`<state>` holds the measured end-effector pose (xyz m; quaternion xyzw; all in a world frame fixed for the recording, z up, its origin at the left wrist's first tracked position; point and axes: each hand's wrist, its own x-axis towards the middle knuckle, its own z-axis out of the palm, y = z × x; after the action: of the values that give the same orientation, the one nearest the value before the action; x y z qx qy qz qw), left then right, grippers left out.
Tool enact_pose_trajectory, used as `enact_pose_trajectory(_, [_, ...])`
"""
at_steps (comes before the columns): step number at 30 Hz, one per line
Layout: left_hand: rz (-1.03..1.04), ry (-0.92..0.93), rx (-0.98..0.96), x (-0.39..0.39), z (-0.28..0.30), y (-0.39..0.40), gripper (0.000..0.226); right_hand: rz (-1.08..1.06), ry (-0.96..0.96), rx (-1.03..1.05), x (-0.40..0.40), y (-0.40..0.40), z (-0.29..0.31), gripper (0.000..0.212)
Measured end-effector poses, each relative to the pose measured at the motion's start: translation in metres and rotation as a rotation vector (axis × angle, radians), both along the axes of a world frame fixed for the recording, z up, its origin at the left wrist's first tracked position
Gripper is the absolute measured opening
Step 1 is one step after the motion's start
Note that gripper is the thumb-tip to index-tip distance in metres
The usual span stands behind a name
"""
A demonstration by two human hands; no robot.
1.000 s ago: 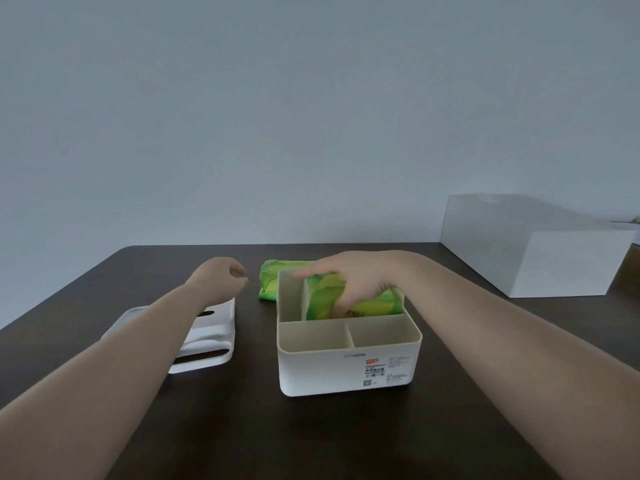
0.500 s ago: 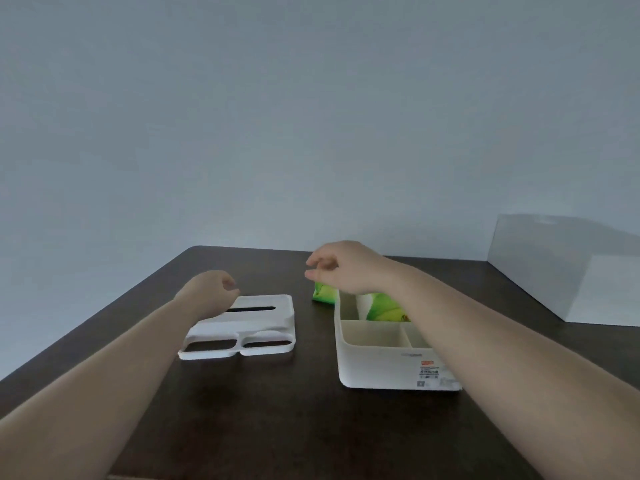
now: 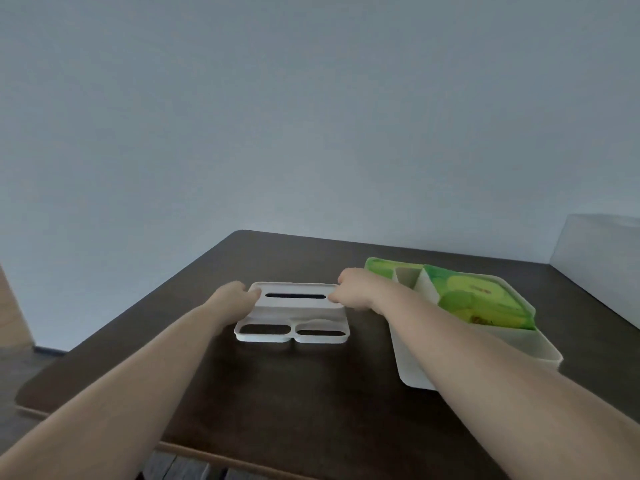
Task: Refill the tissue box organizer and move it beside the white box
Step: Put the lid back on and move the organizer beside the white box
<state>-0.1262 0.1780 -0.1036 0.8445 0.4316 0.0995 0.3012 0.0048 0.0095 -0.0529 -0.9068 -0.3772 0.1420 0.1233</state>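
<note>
The white organizer lid (image 3: 294, 317), with a long slot and two oval openings, lies flat on the dark table (image 3: 277, 393). My left hand (image 3: 232, 299) grips its far left corner and my right hand (image 3: 356, 289) grips its far right corner. To the right stands the open white organizer base (image 3: 415, 365), with a green tissue pack (image 3: 474, 299) lying in its back compartment. A second green pack (image 3: 377, 266) pokes out behind the base. My right forearm crosses over the base's left wall.
The white box (image 3: 599, 251) stands at the far right edge of the table. The table's near edge runs along the bottom left, with floor below. A plain wall rises behind.
My right hand left the tissue pack in the base and swung left to the lid. My left hand reached forward onto the lid's other corner. The view turned left.
</note>
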Motion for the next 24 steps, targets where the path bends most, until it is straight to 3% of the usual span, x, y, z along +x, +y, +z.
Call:
enact_pose_trajectory(8, [0.093,-0.127,-0.085,0.010,-0.002,-0.001,0.038,-0.171,0.233,0.097,0.000,0.017,-0.014,0.038])
enact_pose_trajectory(15, [0.128,-0.216,0.029,0.016,0.025,-0.017,0.038,-0.213,0.168,0.273,0.012,0.002,0.007,0.020])
enact_pose_trajectory(20, [0.121,-0.321,0.155,0.025,0.054,-0.049,0.043,-0.226,0.063,0.288,0.022,-0.025,0.038,0.010])
enact_pose_trajectory(24, [0.084,-0.398,0.187,0.037,0.078,-0.079,0.043,-0.289,0.039,0.348,0.037,-0.057,0.062,0.011])
